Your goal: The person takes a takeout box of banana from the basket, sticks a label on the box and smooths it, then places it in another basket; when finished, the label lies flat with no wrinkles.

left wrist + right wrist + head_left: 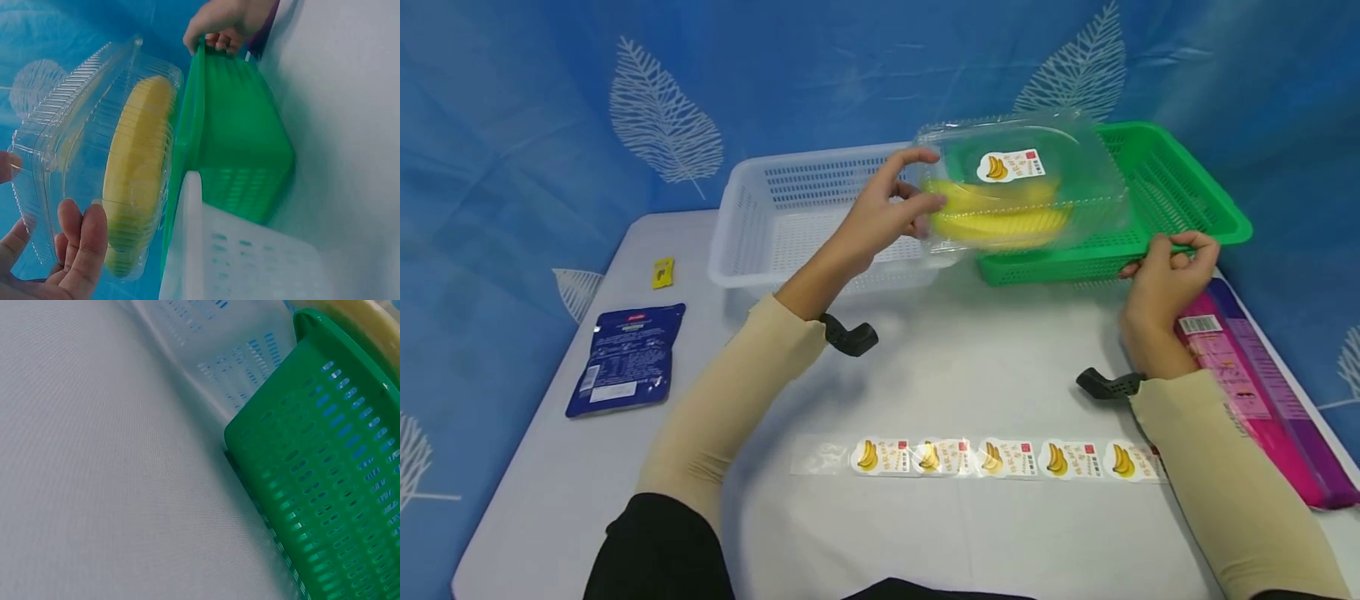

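My left hand [887, 204] grips the left end of a clear plastic clamshell box [951, 146], thumb and fingers around its edge. Yellow bananas [1000, 215] lie inside, and a banana-print sticker [1011, 166] is on the lid. The box hangs tilted over the left part of a green basket [1228, 204], overlapping the white basket beside it in the head view. At the green basket's near right corner, my right hand [1168, 279] holds the rim; in the left wrist view these fingers [222, 40] curl over it. The right wrist view shows the basket's slotted side, not the hand.
A white basket [722, 242] stands left of the green one. A strip of banana stickers [992, 458] lies along the table front. On the left are a blue pouch [632, 358] and a small yellow packet [663, 272]. A pink and purple package [1262, 400] lies under the right forearm.
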### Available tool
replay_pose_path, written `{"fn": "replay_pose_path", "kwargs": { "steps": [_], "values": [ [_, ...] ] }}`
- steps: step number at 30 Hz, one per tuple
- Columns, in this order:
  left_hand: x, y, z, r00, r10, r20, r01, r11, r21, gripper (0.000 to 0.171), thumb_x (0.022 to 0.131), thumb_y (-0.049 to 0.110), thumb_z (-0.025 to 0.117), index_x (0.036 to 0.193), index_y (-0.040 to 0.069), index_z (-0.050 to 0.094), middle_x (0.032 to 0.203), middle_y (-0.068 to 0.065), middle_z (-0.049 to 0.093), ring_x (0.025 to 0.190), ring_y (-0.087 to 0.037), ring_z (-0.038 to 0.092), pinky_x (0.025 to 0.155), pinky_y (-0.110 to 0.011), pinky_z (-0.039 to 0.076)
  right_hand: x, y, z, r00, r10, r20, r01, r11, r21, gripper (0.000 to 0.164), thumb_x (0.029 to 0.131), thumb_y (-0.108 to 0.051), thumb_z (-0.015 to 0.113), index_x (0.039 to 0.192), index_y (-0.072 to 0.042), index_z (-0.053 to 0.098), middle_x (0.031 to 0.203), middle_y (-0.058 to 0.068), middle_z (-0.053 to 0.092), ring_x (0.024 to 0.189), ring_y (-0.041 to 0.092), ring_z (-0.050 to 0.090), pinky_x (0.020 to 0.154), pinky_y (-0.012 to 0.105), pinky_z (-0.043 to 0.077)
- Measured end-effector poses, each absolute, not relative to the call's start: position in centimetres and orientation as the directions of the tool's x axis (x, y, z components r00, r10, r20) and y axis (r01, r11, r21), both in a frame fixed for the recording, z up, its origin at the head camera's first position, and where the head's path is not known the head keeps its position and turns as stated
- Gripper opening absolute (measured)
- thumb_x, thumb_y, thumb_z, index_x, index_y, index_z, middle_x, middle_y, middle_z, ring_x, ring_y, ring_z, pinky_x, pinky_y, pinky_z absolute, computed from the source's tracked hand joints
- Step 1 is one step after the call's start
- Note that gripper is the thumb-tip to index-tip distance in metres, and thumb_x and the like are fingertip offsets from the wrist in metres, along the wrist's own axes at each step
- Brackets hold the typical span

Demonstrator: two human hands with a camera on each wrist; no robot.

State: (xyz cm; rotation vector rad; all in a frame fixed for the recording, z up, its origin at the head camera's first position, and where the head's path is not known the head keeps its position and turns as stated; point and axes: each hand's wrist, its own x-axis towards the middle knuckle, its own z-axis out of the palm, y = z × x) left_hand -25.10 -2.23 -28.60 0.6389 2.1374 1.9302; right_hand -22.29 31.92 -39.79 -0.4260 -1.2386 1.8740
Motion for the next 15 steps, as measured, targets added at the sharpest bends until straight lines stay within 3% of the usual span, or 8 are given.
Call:
{"fn": "replay_pose_path", "kwargs": {
  "steps": [10,15],
  "values": [
    [-27.3,1.5,-27.8,-0.901,0.430,0.052,0.100,0.091,0.991,0.052,0.098,0.025,0.069,0.145,0.029,0.048,0.107,-0.011,0.063,0.072,-0.027,0.060,0.086,-0.045,0.056,-22.3,31.8,-39.8,-0.601,0.783,0.159,-0.455,-0.172,-0.874,0.013,0.096,0.000,0.059,0.103,-0.009,0.052,0.063,0.006,0.033,0.037,0.018,0.041,0.042,0.022,0.041],
    [-28.3,3.1,-28.0,-0.901,0.433,0.022,0.067,0.087,0.994,0.053,0.098,0.025,0.070,0.145,0.030,0.047,0.111,-0.009,0.066,0.075,-0.029,0.063,0.085,-0.043,0.057,-22.3,31.8,-39.9,-0.598,0.784,0.168,-0.459,-0.163,-0.873,0.013,0.096,-0.001,0.058,0.103,-0.009,0.051,0.064,0.006,0.031,0.038,0.017,0.039,0.042,0.022,0.041]
  ]
}}
